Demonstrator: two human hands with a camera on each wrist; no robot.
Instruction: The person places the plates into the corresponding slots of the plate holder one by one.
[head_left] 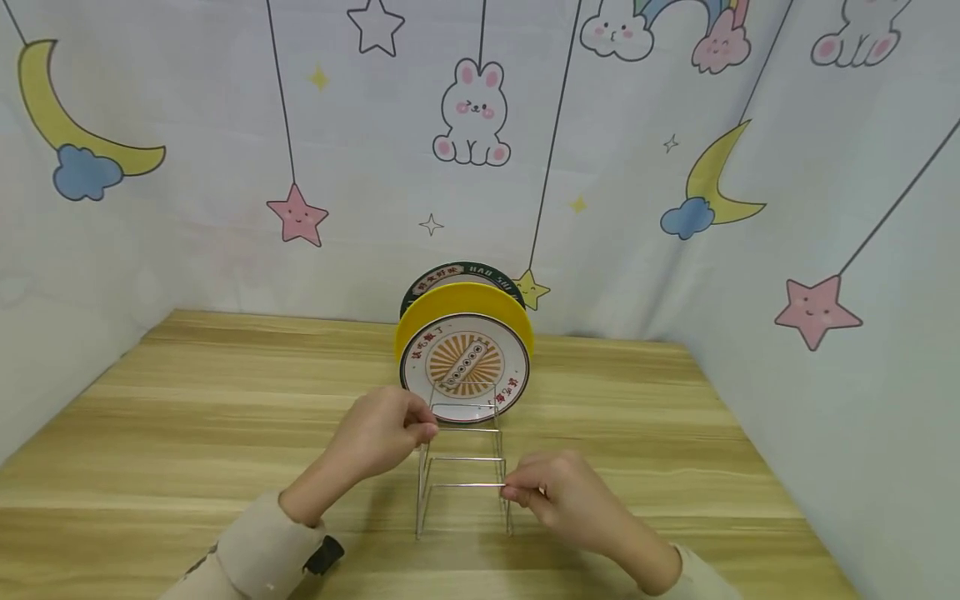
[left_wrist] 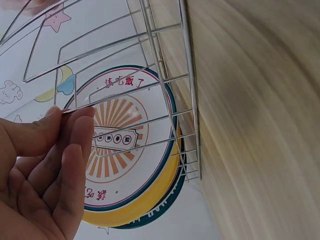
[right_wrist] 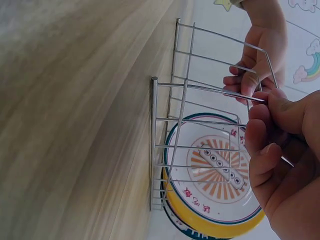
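Note:
A wire dish rack (head_left: 468, 484) stands on the wooden table, running away from the person. My left hand (head_left: 390, 429) pinches one of its upright wire loops on the left side between thumb and fingers. On the right, nearer the front, my right hand (head_left: 566, 500) pinches the corner of the front loop. Three plates stand on edge at the rack's far end: a white plate (head_left: 465, 367) with an orange sunburst in front, a yellow plate (head_left: 408, 325) behind it, and a dark green-rimmed plate (head_left: 487, 271) at the back. In the left wrist view, the left fingers (left_wrist: 77, 135) meet a loop's bent corner.
The wooden table (head_left: 225, 400) reaches back to a white cloth backdrop (head_left: 360, 150) printed with stars, moons and rabbits. The cloth also hangs along both sides. A black clip-like piece (head_left: 324, 556) sits at the left sleeve's cuff.

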